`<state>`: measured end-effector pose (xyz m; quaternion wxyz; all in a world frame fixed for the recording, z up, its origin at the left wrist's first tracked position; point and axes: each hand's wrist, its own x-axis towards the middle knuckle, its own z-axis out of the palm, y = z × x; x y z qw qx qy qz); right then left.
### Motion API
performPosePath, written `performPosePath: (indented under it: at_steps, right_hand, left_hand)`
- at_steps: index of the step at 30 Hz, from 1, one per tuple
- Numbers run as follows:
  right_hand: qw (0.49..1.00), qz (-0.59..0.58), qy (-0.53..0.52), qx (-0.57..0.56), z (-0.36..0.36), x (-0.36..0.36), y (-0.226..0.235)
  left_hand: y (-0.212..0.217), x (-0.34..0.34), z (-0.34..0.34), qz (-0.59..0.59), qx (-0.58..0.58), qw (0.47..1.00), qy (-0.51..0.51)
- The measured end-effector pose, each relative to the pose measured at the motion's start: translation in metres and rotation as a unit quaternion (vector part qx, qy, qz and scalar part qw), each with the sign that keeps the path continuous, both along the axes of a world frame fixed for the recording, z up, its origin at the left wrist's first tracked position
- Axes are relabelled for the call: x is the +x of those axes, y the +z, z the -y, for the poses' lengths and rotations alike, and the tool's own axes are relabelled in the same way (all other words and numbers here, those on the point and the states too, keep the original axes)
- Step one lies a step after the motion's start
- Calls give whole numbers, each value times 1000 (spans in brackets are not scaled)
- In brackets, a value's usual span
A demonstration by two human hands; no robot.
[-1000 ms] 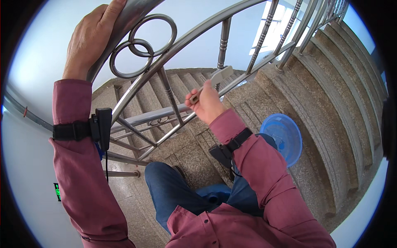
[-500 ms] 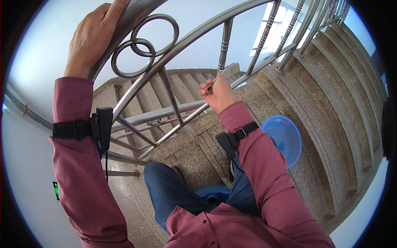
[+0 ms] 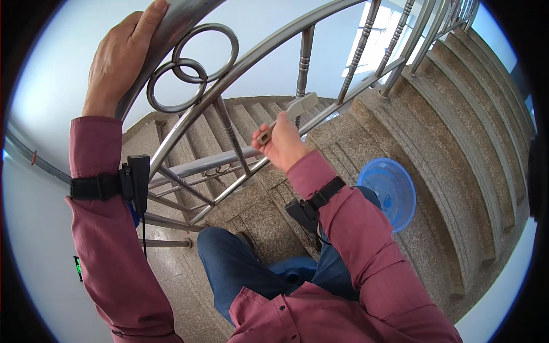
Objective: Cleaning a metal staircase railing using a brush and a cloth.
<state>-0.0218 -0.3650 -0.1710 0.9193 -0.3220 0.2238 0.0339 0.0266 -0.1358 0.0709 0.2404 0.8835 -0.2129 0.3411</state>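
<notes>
My left hand (image 3: 117, 60) is wrapped over the thick stainless steel handrail (image 3: 171, 34) at the upper left, its thumb lying along the top. In my right hand (image 3: 286, 143) is a brush (image 3: 303, 105) with a brown handle and a pale flat head; its bristles cannot be made out. The handle's end sticks out past my curled fingers on the left. The brush head is by a ribbed metal baluster (image 3: 304, 63), and whether they touch I cannot tell. Two joined metal rings (image 3: 234, 43) sit beneath the handrail, close to my left hand.
A translucent blue basin (image 3: 405, 197) stands on the steps to the right, partly behind my right arm. Speckled stone stairs (image 3: 452, 148) curve up on the right; more steps (image 3: 200, 134) lie beyond the railing. A blue object (image 3: 294, 268) sits between my legs.
My right hand has moved left and slightly toward me, bringing the brush along the railing. My left hand keeps its hold on the handrail.
</notes>
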Motion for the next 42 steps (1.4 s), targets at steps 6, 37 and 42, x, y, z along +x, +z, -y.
performPosePath:
  at_steps: [6,37,42]
  right_hand:
    - [998,17,-52,-11,31,8,1]
    - [998,17,-62,-12,40,-22,-4]
    - [1000,-22,-7,-10,18,-41,0]
  left_hand:
    - [0,-5,3,-23,-7,1000,4]
    - [-1,4,2,16,-2,1000,3]
    - [3,-3,1,-12,-9,1000,27]
